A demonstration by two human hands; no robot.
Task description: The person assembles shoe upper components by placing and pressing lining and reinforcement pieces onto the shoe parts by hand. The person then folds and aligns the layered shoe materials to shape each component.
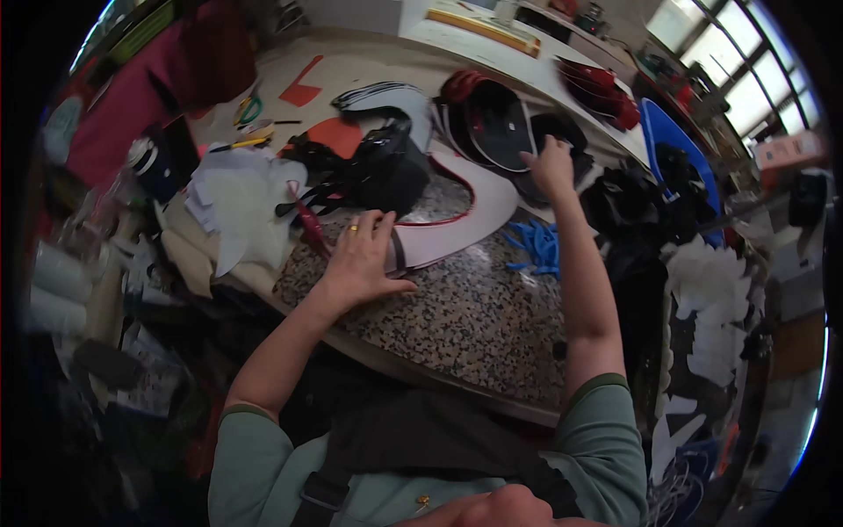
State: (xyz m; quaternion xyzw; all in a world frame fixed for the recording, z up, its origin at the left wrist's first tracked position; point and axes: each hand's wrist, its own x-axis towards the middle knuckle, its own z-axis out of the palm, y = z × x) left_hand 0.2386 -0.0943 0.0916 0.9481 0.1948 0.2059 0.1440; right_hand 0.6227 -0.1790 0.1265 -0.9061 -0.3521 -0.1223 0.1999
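On the speckled stone worktop (421, 338), a white sun visor with red trim (479, 215) lies with its brim curving to the right. My left hand (356, 263) rests flat over the visor's near left end, fingers spread and thumb apart. My right arm stretches forward. At its end, my right hand (553, 171) is at the dark visors, thumb and fingers apart; whether it touches them is unclear. A black visor with pale edging (499, 123) stands just left of that hand. Black straps and fabric (391, 167) are heaped behind my left hand.
Blue clips or strips (536, 246) lie beside my right forearm. White cut pieces (250, 198) pile at the left, with green-handled scissors (250, 107) beyond. Dark red visors (597, 92) sit at the back right. A blue bin (676, 145) holding black items stands at the right.
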